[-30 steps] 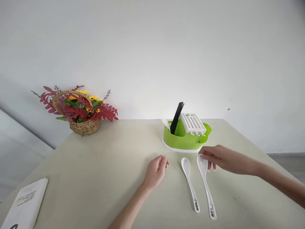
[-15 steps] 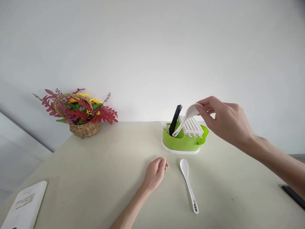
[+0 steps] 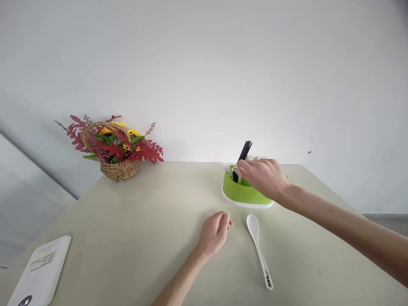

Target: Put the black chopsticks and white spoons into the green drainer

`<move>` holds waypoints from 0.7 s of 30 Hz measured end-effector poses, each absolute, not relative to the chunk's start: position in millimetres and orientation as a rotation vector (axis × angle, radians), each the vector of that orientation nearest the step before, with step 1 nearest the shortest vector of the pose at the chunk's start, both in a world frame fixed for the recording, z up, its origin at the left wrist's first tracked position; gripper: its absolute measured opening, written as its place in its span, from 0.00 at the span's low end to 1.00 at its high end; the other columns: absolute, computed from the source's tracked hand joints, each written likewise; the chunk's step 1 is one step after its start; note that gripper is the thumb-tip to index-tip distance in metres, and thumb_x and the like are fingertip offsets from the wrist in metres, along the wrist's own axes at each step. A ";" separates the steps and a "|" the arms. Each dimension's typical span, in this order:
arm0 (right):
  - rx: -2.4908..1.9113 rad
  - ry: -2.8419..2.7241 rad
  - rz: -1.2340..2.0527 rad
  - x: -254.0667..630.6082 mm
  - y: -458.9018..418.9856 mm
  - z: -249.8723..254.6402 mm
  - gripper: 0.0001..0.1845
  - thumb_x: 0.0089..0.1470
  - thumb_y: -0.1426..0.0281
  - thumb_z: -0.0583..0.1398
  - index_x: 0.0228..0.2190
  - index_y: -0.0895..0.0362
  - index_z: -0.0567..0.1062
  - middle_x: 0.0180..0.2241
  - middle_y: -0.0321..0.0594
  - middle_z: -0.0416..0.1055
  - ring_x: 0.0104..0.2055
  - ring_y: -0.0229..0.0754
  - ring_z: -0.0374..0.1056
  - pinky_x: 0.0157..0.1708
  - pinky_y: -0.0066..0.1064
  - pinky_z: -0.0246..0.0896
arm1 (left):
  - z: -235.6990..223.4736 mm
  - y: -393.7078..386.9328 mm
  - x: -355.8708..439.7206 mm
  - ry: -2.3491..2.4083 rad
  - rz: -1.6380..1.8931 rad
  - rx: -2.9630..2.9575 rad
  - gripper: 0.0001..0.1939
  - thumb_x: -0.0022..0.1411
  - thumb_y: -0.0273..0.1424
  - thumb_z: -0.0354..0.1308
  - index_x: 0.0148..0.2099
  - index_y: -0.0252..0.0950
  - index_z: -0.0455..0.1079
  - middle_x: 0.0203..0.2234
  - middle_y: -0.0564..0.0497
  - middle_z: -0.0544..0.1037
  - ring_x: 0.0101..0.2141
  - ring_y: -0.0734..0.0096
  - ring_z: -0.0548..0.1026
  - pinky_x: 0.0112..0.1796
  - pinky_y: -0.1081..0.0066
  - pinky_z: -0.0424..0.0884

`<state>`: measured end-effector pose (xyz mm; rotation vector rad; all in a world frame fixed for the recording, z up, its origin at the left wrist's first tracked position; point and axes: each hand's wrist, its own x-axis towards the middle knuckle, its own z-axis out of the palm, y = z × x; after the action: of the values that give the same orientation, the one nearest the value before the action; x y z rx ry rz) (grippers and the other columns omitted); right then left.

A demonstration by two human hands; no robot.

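My right hand [image 3: 264,176] reaches over the green utensil holder [image 3: 245,196], its fingers pinched on the bowl end of a white spoon [image 3: 237,174]. Most of that spoon is hidden by my fingers and the holder's wall. Black chopsticks [image 3: 244,149] and another white spoon [image 3: 227,168] stand in the holder's left part. My left hand [image 3: 215,231] rests loosely curled on the table, with nothing visible in it. To its right a white spoon [image 3: 259,250] lies flat, bowl toward the holder and handle toward me.
At the back left stands a wicker basket [image 3: 119,171] of red and yellow flowers. A white flat device [image 3: 41,267] lies at the table's left edge. The pale wall [image 3: 197,85] rises behind the table [image 3: 137,238].
My right hand has moved left and down, lowering its spoon into the holder beside the chopsticks. My left hand keeps its place on the table. The view has shifted slightly.
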<state>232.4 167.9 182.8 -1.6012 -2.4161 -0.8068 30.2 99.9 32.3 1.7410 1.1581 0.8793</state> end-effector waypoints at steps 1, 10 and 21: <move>-1.611 -2.444 -0.793 230.2 169.1 180.1 0.12 0.63 0.78 0.53 0.32 0.56 0.74 0.21 0.38 0.74 0.23 0.40 0.67 0.27 0.34 0.34 | 32.7 99.7 30.4 1.161 0.877 1.742 0.27 0.76 0.50 0.43 0.35 0.39 0.71 0.26 0.54 0.74 0.24 0.71 0.67 0.29 0.70 0.60; -1.639 -2.453 -0.671 214.9 173.6 167.1 0.12 0.62 0.77 0.54 0.30 0.56 0.74 0.25 0.40 0.76 0.28 0.42 0.72 0.27 0.35 0.36 | 31.5 101.6 30.4 1.155 0.869 1.752 0.27 0.76 0.50 0.43 0.33 0.39 0.70 0.25 0.52 0.75 0.23 0.71 0.68 0.28 0.70 0.60; -1.578 -2.447 -0.550 213.7 169.8 155.1 0.11 0.68 0.66 0.56 0.40 0.57 0.78 0.37 0.43 0.81 0.39 0.47 0.76 0.30 0.34 0.51 | 31.8 101.9 30.8 1.150 0.866 1.761 0.26 0.75 0.50 0.44 0.33 0.39 0.70 0.25 0.52 0.75 0.24 0.71 0.69 0.29 0.70 0.61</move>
<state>213.7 169.8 155.1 -1.5785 -2.4473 -0.5495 30.8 101.9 31.8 1.7606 1.1499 0.8664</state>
